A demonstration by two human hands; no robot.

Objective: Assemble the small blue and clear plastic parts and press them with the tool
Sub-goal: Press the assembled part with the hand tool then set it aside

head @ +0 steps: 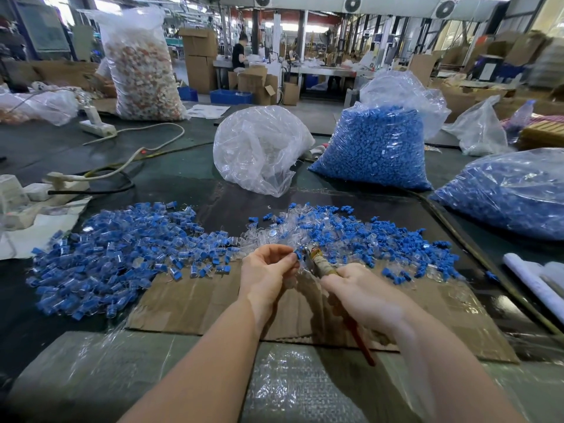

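At the left of the frame a broad heap of assembled pieces point(122, 257), glossy clear shells with blue inserts, spreads over flat brown cardboard point(189, 303). Low centre, the left hand point(268, 270) pinches one small blue part point(297, 255) at its fingertips, touching the metal nose of the tool point(320, 264), whose tape-wrapped body and red handle sit in the right hand's point(363, 291) curled grip. Behind it, loose parts point(351, 233) scatter. At upper centre stands a crinkled clear bag point(259, 148), and right of it a bag of blue pieces point(375, 148).
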